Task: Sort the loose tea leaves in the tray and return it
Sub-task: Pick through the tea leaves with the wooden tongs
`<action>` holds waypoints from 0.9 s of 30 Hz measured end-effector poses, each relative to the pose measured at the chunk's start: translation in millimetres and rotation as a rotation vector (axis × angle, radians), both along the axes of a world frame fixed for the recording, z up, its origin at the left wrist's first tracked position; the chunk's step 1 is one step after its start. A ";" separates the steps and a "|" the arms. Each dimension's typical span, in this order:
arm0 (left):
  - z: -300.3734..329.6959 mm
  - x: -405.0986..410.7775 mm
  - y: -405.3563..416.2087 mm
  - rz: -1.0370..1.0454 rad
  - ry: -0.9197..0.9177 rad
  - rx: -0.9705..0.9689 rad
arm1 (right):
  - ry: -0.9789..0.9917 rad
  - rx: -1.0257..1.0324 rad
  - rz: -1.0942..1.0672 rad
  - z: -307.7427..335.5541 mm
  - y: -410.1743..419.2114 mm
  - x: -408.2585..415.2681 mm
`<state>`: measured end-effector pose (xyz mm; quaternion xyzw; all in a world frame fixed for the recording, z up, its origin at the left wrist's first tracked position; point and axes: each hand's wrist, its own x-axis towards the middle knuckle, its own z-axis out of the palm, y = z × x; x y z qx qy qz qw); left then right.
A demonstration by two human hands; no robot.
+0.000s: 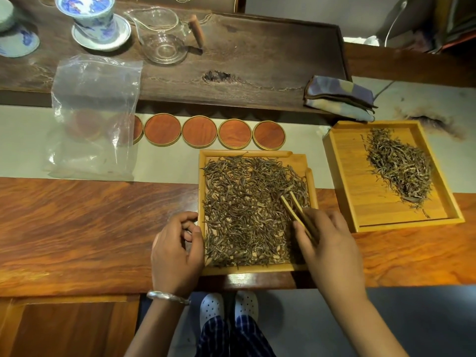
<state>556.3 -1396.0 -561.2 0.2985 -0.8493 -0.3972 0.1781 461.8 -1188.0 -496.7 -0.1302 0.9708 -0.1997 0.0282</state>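
A bamboo tray [253,154] lies in front of me, its floor covered with loose dark tea leaves [244,215]. My right hand [332,248] grips bamboo tweezers [296,210] whose tips sit among the leaves near the tray's right side. My left hand [177,253] rests against the tray's left edge, fingers loosely curled and thumb on the rim. To the right, a second bamboo tray [345,181] holds a smaller heap of tea leaves [399,166].
Several round wooden coasters [199,131] line up behind the tray. A clear plastic bag [95,117] stands at the left. On the dark tea board [257,63] are a blue-white lidded cup [95,19] and a glass pitcher [159,32]. A folded cloth [340,97] lies at the right.
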 end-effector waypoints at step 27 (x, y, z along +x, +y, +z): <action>-1.5 -0.5 -0.9 -0.015 -0.022 0.003 | 0.035 0.052 0.023 -2.5 -12.8 -28.4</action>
